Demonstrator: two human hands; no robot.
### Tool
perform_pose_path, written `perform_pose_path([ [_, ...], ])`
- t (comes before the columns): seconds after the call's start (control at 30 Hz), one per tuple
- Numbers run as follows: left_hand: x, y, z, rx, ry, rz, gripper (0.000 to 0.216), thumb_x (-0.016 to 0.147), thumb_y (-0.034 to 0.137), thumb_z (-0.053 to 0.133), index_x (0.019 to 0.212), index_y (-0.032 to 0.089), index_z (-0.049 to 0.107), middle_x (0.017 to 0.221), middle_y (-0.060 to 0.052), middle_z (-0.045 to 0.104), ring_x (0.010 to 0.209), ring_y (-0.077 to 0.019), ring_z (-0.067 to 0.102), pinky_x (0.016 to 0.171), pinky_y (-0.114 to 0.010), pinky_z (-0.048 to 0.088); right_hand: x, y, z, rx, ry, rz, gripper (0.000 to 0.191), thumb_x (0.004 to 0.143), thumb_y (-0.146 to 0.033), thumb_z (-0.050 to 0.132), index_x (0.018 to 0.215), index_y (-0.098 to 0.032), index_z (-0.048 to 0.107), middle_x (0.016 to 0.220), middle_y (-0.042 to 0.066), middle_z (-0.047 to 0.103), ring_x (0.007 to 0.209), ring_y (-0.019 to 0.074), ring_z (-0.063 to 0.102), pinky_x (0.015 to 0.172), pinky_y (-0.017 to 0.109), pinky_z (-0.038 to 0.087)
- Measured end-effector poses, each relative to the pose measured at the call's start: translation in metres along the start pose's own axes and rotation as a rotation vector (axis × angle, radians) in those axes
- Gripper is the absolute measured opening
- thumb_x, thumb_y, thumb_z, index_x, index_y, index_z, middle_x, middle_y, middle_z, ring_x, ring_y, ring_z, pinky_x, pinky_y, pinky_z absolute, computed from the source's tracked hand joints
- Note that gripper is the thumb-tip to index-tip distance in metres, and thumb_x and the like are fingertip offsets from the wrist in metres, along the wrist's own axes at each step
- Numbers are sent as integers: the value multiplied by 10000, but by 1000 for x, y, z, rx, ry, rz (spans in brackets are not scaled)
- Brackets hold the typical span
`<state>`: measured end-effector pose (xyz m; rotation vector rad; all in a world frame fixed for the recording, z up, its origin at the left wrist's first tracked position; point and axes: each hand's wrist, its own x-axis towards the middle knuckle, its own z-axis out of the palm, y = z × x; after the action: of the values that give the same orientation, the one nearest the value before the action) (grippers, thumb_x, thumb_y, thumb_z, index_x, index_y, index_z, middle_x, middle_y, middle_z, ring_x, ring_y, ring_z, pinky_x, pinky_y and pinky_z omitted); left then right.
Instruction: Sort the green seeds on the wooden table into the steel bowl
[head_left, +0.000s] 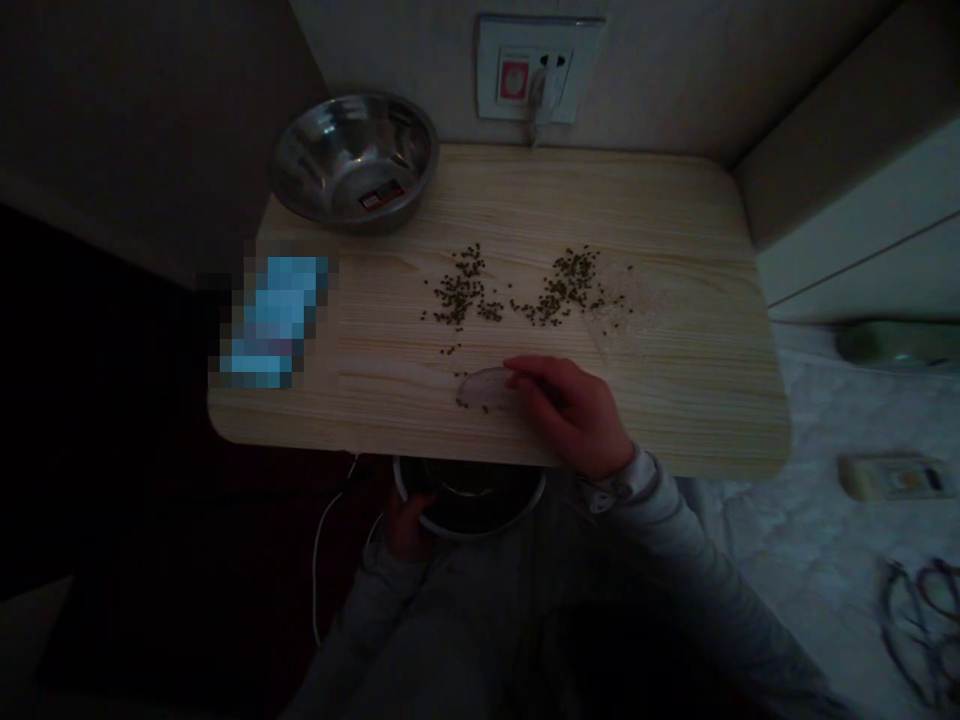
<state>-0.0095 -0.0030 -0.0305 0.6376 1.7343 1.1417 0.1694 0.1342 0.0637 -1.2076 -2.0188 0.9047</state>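
My right hand (571,408) rests near the front edge of a small light wooden table (675,220), its fingers closed on a small pale flat piece (484,388) that lies on the wood. Small dark seeds (461,295) lie scattered in two patches, the second patch of seeds (566,285) further right, both just beyond my hand. My left hand (407,522) holds a dark round bowl (469,497) below the table's front edge, directly under the pale piece. Most of that bowl is hidden by the tabletop.
An empty steel bowl (354,158) stands at the table's back left corner. A blurred bright blue object (274,318) lies at the left edge. A wall socket (534,68) with a plug sits behind the table. A bed with small items lies to the right.
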Motion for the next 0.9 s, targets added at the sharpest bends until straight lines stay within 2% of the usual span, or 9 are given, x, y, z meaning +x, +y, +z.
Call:
perform_pose_path([
  [0.07, 1, -3, -4, 30, 12, 31, 83, 492, 212, 584, 572, 202, 602, 778, -41, 613, 980, -264, 459, 888, -406, 295, -1, 0, 0, 9, -19, -3, 271, 758, -260, 381, 990, -216, 513, 839, 32, 592, 789, 141, 529, 709, 297, 414],
  [0.17, 2, -8, -10, 73, 5, 68, 121, 402, 182, 636, 512, 219, 600, 770, -38, 615, 970, -285, 458, 895, -423, 281, -2, 0, 0, 30, 9, 24, 271, 760, -256, 377, 994, -218, 508, 843, 30, 592, 785, 139, 530, 706, 298, 416],
  [0.3, 2, -11, -12, 98, 7, 87, 122, 403, 181, 626, 516, 222, 609, 790, -35, 614, 930, -281, 485, 885, -422, 297, -3, 0, 0, 52, 53, 45, 271, 763, -249, 371, 1000, -216, 498, 854, 30, 589, 789, 136, 531, 710, 294, 417],
  [0.43, 1, -2, -7, 94, -5, 82, 127, 397, 176, 631, 514, 217, 603, 725, -31, 619, 935, -272, 485, 883, -400, 311, -2, 0, 1, 45, 44, 24, 273, 765, -247, 367, 1003, -212, 496, 857, 32, 588, 795, 136, 530, 716, 293, 417],
  [0.57, 1, 5, -1, 10, -35, 10, 80, 524, 267, 552, 546, 200, 590, 737, -36, 623, 918, -245, 504, 832, -387, 368, -2, 1, 0, 27, 26, -16, 273, 765, -242, 368, 1003, -209, 498, 858, 34, 589, 795, 136, 529, 715, 294, 416],
  [0.73, 3, 3, -5, 61, -21, 30, 81, 428, 204, 616, 494, 200, 569, 682, -37, 616, 918, -261, 499, 854, -383, 343, -2, 0, -1, 23, -6, -57, 267, 765, -239, 371, 995, -211, 505, 824, 29, 594, 772, 132, 531, 701, 288, 418],
  [0.9, 5, -1, -9, 107, -25, 58, 72, 465, 225, 595, 526, 205, 562, 683, -36, 612, 908, -261, 506, 823, -393, 364, -2, 0, -1, 19, 8, -49, 269, 767, -238, 368, 998, -213, 503, 829, 29, 593, 771, 132, 532, 698, 286, 419],
])
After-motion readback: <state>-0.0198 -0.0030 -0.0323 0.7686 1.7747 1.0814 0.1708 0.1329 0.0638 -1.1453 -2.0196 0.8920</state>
